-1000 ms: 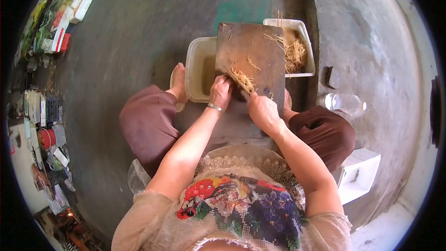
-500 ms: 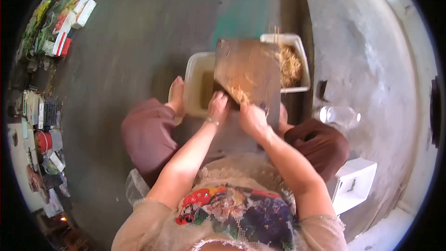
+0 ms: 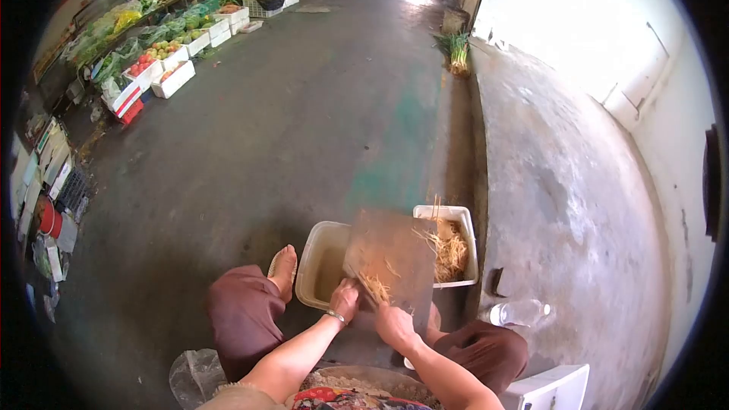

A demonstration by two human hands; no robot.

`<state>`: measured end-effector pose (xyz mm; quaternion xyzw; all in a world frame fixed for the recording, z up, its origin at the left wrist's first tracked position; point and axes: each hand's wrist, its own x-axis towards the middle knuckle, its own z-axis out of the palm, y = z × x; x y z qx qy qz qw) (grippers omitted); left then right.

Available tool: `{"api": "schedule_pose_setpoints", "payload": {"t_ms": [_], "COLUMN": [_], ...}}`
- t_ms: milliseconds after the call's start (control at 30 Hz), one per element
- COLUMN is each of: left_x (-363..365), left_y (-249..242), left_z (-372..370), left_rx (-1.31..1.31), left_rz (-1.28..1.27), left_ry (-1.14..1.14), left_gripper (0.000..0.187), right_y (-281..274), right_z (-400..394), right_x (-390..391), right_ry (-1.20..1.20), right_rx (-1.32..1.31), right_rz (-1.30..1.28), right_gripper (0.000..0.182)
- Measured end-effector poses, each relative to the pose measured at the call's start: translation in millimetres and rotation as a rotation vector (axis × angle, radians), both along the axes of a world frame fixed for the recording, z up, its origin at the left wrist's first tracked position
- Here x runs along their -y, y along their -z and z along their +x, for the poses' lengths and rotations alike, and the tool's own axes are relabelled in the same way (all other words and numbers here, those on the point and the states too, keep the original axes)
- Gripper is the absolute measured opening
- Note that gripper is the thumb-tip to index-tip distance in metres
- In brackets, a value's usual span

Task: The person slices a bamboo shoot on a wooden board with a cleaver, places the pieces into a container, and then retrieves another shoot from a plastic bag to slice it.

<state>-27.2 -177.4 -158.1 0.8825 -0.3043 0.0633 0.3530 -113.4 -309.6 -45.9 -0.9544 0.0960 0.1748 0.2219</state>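
A worn wooden board [image 3: 406, 258] slants up between my legs, with pale yellow-brown shreds [image 3: 377, 287] heaped on its lower part. My right hand [image 3: 396, 328] is closed at the lower end of a knife [image 3: 363, 285], which shows as a thin dark blade lying obliquely along the shreds; the handle is hidden in the fist. At the board's left edge, my left hand [image 3: 345, 301] has its fingers curled in close to the blade. What they grip, if anything, is hidden.
Left of the board stands a pale tub [image 3: 305, 273] with cloudy liquid; to its right, a white tub [image 3: 472, 254] of shreds. A clear plastic bottle [image 3: 520, 312] lies on the right ledge. Produce boxes [image 3: 173, 80] line the far left, and green onions [image 3: 459, 53] stand ahead.
The head view has tilted up, bringing more of the lane into sight and putting the hands lower. Both hands stay at the board's lower left, beside the blade and shreds.
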Motion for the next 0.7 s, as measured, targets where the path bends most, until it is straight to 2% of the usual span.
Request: {"api": "schedule_pose_setpoints", "payload": {"t_ms": [100, 133, 167, 233, 333, 467, 533, 633, 667, 700], "left_x": [1, 1, 2, 0, 1, 0, 3, 5, 4, 0], "left_y": [3, 1, 3, 10, 14, 8, 7, 21, 32, 29], "left_z": [1, 0, 0, 0, 1, 0, -1, 1, 1, 0], "left_rx": [-0.053, -0.005, -0.005, -0.068, -0.031, -0.075, 0.009, 0.023, 0.053, -0.022], "left_rz": [-0.09, -0.115, -0.12, 0.005, 0.048, 0.033, -0.145, -0.237, -0.181, 0.088], "left_ry": [0.001, -0.006, -0.011, -0.01, -0.02, -0.017, -0.018, -0.025, -0.031, 0.005], "left_gripper": [0.028, 0.02, 0.02, 0.011, 0.006, 0.009, 0.015, 0.019, 0.015, 0.01], "right_y": [2, 5, 12, 23, 21, -3, -9, 4, 12, 21], "right_z": [-10, -11, -6, 9, 10, 1, -8, -12, -6, 4], "right_x": [1, 3, 3, 0, 1, 0, 0, 6, 3, -2], "right_ry": [0.009, 0.02, 0.016, -0.03, 0.019, 0.03, 0.026, -0.048, -0.05, -0.052], "right_rx": [-0.058, -0.069, -0.069, 0.0, -0.025, -0.045, -0.082, -0.019, 0.024, 0.06], "right_rz": [-0.016, -0.014, -0.018, -0.028, -0.01, 0.002, -0.01, 0.0, -0.021, -0.037], "right_gripper": [0.016, 0.018, 0.018, 0.019, 0.02, 0.02, 0.021, 0.019, 0.018, 0.017]}}
